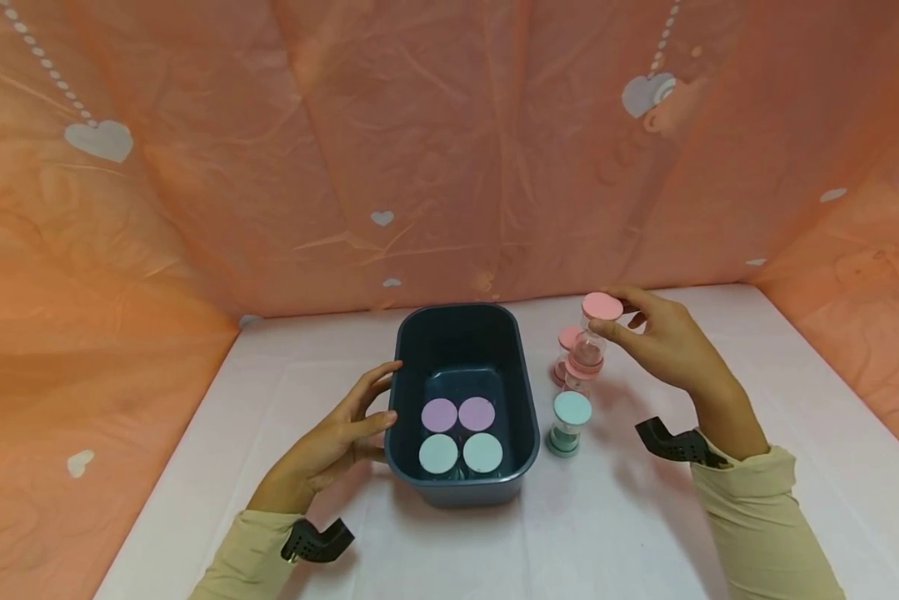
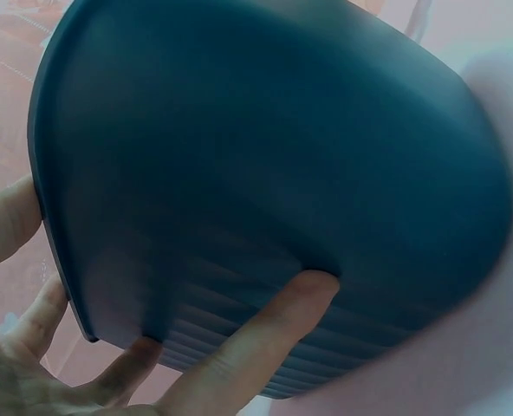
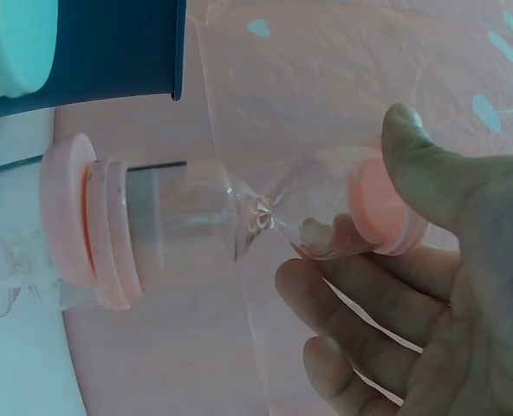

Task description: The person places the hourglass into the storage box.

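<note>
My right hand (image 1: 662, 337) pinches the upper end of a pink-capped sand timer (image 1: 587, 348) between thumb and fingers. In the right wrist view its clear glass waist shows, and its lower cap lines up with another pink cap (image 3: 66, 208); whether they touch I cannot tell. A second pink timer (image 1: 568, 337) stands just left of it, and a mint-green timer (image 1: 571, 410) in front. My left hand (image 1: 337, 442) rests its fingertips on the left side of a dark blue bin (image 1: 464, 497), fingers spread along wall and rim.
Inside the bin, two purple-topped timers (image 1: 439, 414) stand behind two mint-topped timers (image 1: 437, 454). A white cloth (image 1: 614, 550) covers the table. An orange sheet with hearts (image 1: 419, 150) hangs behind and at both sides. Black camera mounts (image 1: 317, 540) sit at the wrists.
</note>
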`<state>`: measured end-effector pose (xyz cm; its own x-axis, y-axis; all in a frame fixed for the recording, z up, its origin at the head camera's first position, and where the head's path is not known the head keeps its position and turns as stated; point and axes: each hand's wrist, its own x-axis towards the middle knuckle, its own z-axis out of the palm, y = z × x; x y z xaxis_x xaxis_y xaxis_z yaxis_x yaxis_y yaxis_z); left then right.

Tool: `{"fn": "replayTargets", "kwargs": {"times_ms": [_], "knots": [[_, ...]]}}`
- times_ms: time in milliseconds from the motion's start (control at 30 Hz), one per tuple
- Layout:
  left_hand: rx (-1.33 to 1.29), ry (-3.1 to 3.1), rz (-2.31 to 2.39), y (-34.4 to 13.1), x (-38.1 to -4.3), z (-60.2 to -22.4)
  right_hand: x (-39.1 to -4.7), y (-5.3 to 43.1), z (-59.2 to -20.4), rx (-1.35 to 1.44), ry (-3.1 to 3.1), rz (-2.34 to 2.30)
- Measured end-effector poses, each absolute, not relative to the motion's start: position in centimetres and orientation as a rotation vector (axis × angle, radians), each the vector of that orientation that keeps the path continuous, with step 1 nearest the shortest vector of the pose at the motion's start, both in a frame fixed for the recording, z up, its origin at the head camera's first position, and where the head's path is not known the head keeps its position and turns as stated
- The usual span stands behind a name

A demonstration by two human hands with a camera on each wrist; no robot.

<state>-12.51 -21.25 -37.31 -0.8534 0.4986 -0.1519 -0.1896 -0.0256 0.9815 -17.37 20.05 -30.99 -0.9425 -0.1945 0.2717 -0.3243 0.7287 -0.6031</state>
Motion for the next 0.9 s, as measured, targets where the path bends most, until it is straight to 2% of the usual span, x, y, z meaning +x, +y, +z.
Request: {"fn": "replayTargets", "kwargs": {"times_ms": [900], "knots": [[0.29,1.786,1.932,-21.1,-12.3,-37.0,-15.7,19.0,-30.0,0.625,-2.684,0.996]]}}
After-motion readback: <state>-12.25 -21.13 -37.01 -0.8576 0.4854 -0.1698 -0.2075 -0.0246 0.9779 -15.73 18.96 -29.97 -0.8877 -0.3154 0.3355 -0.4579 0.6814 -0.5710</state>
